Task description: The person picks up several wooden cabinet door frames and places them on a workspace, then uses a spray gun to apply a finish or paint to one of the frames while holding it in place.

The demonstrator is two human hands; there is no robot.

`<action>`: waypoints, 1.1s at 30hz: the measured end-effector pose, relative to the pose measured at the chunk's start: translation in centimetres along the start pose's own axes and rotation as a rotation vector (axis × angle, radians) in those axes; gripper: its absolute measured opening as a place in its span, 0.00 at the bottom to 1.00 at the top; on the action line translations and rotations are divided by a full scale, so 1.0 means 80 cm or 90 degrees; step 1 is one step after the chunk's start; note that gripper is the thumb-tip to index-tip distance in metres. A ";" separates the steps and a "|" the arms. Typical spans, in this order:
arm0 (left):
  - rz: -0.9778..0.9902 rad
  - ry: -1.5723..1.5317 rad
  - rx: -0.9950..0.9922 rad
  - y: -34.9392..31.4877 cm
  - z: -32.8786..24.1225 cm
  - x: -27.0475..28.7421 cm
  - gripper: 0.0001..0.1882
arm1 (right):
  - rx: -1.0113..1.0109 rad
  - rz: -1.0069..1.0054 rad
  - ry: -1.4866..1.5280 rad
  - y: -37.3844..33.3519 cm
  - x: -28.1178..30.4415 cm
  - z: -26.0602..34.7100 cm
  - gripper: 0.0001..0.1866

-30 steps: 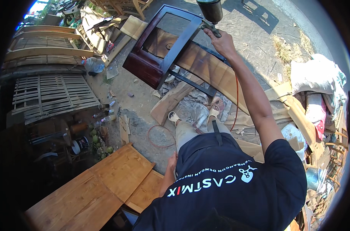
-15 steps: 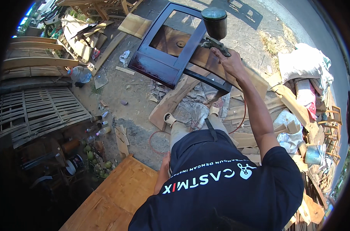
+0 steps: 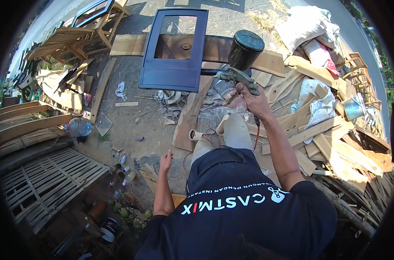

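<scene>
A spray gun point(image 3: 239, 77) with a dark, paint-smeared cup point(image 3: 244, 54) on top is in my right hand point(image 3: 255, 102). My fingers are wrapped round its handle, and a reddish hose point(image 3: 257, 128) hangs below. The gun's nozzle points left, toward a dark-painted wooden frame point(image 3: 171, 78) with a rectangular opening. That frame rests across a long wooden plank point(image 3: 125, 45), which shows through the opening. Low on my left side, my left hand point(image 3: 165, 161) hangs in the air, its fingers partly extended and nothing visible in them.
Scrap wood point(image 3: 322, 138) and white sacks point(image 3: 307, 28) are heaped on the right. A slatted bamboo panel point(image 3: 54, 177), a clear water jug point(image 3: 79, 127) and small bottles point(image 3: 129, 177) lie on the left. Another plank point(image 3: 189, 125) is near my feet. Wooden furniture point(image 3: 75, 43) stands far left.
My right hand has drawn the spray gun back and right, off the frame. My left hand has come away from my side. The view has turned, and the frame now appears more upright and matte.
</scene>
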State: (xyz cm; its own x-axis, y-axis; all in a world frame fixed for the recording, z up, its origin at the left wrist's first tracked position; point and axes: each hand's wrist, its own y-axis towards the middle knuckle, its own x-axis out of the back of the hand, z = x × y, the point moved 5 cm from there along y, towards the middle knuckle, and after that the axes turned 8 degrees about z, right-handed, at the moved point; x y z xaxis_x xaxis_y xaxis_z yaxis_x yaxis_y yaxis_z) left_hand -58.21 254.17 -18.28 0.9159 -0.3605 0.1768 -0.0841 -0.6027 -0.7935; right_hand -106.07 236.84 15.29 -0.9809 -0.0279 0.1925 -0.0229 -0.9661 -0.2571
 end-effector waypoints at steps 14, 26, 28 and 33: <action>0.518 0.264 -0.513 -0.055 -0.452 -0.313 0.25 | 0.041 -0.503 -0.045 -0.193 0.223 0.009 0.24; 0.996 0.567 -0.732 -0.210 -0.443 -0.660 0.26 | 0.133 -0.665 0.186 -0.326 0.312 -0.019 0.27; 1.087 0.625 -0.658 -0.182 -0.397 -0.726 0.21 | 0.140 -0.688 0.186 -0.347 0.356 -0.032 0.29; 0.950 0.765 -0.661 -0.106 -0.420 -0.886 0.16 | 0.183 -0.682 0.105 -0.416 0.504 -0.041 0.35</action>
State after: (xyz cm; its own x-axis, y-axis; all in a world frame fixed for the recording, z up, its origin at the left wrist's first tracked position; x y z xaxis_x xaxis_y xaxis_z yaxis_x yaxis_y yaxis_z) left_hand -135.63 260.94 -4.52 -0.5880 -0.7000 0.4053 -0.8056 0.5517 -0.2158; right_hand -145.52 268.69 28.46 -0.4961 0.8669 0.0497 -0.8458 -0.4954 0.1978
